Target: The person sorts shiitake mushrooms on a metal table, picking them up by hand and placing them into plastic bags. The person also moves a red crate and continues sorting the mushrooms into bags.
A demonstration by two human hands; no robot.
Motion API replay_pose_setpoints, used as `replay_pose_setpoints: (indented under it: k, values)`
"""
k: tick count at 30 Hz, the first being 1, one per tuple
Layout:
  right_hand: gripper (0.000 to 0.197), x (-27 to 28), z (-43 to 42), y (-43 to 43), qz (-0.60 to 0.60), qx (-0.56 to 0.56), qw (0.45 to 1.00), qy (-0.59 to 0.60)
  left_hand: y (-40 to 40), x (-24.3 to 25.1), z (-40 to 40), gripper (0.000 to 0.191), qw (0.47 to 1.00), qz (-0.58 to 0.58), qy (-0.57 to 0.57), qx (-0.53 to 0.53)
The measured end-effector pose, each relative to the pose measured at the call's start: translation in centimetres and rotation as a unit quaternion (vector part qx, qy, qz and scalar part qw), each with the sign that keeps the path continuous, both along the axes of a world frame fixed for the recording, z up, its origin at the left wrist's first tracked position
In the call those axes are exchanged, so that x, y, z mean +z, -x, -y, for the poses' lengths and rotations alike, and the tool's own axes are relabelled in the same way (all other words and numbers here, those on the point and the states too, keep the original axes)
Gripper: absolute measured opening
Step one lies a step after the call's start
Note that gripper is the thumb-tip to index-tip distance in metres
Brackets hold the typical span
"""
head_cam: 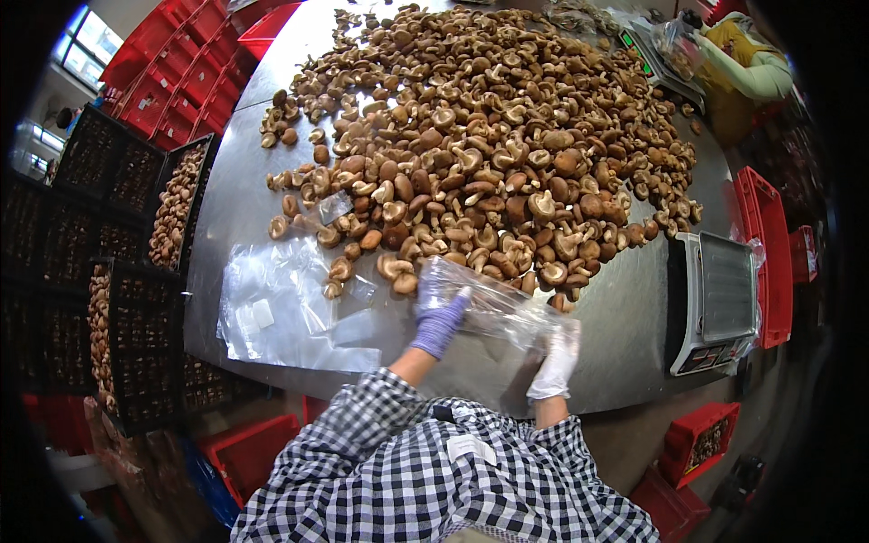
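Between my hands a clear plastic bag [499, 302] is stretched over the near edge of a large pile of shiitake mushrooms [475, 156]. My left hand [440, 319], in a purple glove, is at the bag's left end, its fingers partly behind the film. At the right end, my right hand [558, 356], in a whitish glove, grips the plastic. Whether mushrooms are inside the bag cannot be told. A stack of flat clear bags [271, 312] lies left of my hands on the metal table [618, 366].
A weighing scale [726, 288] stands at the table's right, beside a red crate [781, 265]. Black crates of mushrooms [178, 210] are stacked left. At the far right, a person [740, 61] holds a bag over another scale [662, 68]. Red crates [703, 438] stand below the table.
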State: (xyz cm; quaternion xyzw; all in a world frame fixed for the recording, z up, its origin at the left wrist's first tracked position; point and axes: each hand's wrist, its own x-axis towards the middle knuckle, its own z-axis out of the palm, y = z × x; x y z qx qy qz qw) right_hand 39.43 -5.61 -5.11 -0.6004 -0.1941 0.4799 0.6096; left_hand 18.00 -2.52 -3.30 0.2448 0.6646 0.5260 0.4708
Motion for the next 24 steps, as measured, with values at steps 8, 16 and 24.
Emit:
replay_pose_setpoints:
  k: [8, 16, 24]
  values:
    - [0.037, 0.3, -13.6, -0.4, 0.03, 0.039, 0.999, 0.023, -1.7, -0.6, -2.7, 0.075, 0.998, 0.01, -0.06, 0.01]
    - [0.052, 1.1, -13.9, -1.2, 0.122, 0.318, 0.936, 0.089, 1.9, 0.7, -1.8, 0.059, 0.989, -0.146, -0.022, 0.0]
    - [0.058, 5.0, -15.3, 2.4, 0.032, 0.244, 0.966, 0.077, 3.7, -3.5, -5.6, 0.061, 0.986, -0.117, -0.083, 0.08]
